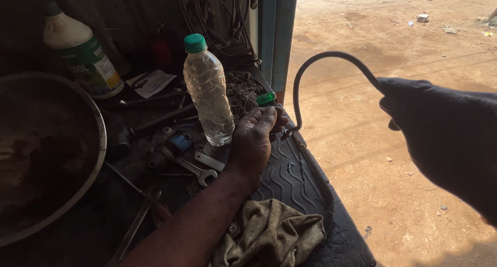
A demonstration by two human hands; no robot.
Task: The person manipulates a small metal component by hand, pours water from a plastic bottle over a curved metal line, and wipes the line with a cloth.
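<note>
My left hand (254,135) is closed around one end of a thin curved hose (316,60), down by the ribbed rubber mat (290,179) on the surface, and my right hand (414,104) (dark in shadow) grips the other end, so the hose arches up between them over the sandy ground (362,142). Just beside my left hand stands a clear plastic bottle (209,98) with a green cap, seemingly filled with clear liquid. Behind it sits a white bottle (80,52) with a green label; its contents are hidden. A big metal bowl (96,142) at the left looks dark inside, a spanner (194,168) lies near my wrist, and a crumpled rag (269,233) rests below my forearm
</note>
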